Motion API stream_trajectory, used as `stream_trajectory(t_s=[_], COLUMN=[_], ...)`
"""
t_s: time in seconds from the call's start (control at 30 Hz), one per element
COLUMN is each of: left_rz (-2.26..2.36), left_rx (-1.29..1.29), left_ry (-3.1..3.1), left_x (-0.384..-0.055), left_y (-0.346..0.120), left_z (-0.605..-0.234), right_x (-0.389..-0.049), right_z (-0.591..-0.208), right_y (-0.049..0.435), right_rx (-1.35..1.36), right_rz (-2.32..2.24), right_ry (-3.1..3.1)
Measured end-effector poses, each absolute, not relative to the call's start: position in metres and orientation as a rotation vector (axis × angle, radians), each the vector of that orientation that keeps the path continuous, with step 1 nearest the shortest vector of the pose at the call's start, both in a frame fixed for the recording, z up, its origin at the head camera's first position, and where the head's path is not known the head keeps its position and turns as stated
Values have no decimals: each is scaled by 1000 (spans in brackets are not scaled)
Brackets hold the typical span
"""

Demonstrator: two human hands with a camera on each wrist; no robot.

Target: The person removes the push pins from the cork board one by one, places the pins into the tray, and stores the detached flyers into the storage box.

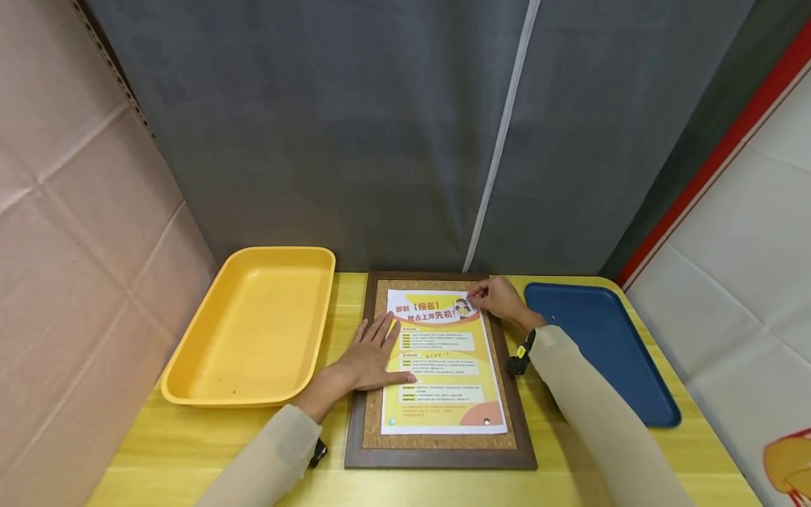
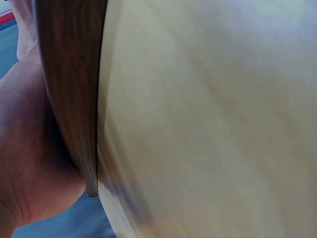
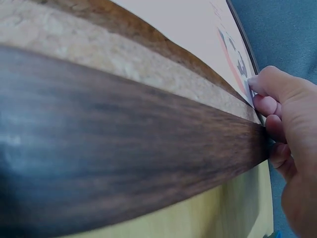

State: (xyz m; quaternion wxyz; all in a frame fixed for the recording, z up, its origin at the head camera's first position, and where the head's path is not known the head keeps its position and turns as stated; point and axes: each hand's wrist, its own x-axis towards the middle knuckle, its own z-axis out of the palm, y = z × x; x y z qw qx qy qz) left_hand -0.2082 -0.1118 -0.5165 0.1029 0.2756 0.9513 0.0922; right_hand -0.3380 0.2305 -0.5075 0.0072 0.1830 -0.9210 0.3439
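A printed yellow-and-white poster [image 1: 437, 394] lies on a cork board [image 1: 443, 441] with a dark brown wooden frame [image 1: 440, 459]. My left hand [image 1: 370, 358] rests flat on the poster's left side, fingers spread. In the left wrist view, part of that hand [image 2: 29, 144] shows beside the frame's edge. My right hand [image 1: 500, 301] pinches the poster's top right corner; whether a tack is also between the fingertips is hidden. The right wrist view shows the poster's long edge bowed up off the cork. Tacks sit at both lower corners, one teal [image 1: 391, 422], one silvery [image 1: 486, 422].
On the left of the wooden table [image 1: 342, 489] stands a deep yellow tray [image 1: 253, 331]. A shallow blue tray [image 1: 608, 352] lies on the right, with a tiny shiny piece [image 1: 552, 317] in it. A grey curtain [image 1: 355, 141] hangs behind the table.
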Motion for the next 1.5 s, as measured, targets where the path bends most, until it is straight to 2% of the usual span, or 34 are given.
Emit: stream_trajectory(t_s=[0.2, 0.57, 0.9, 1.5], left_rz=[236, 283, 235, 235], left_rx=[803, 813, 805, 801], left_ry=[2805, 2809, 2797, 2798], left_x=[-207, -208, -203, -205], left_y=[-110, -110, -109, -110], left_z=[-515, -518, -508, -512], right_x=[-339, -342, -340, -338], right_z=[-509, -509, -508, -508], right_y=[230, 234, 229, 229], right_rx=[563, 791, 592, 601], right_rz=[1022, 864, 1072, 1111], right_ry=[-2907, -2800, -2918, -2902])
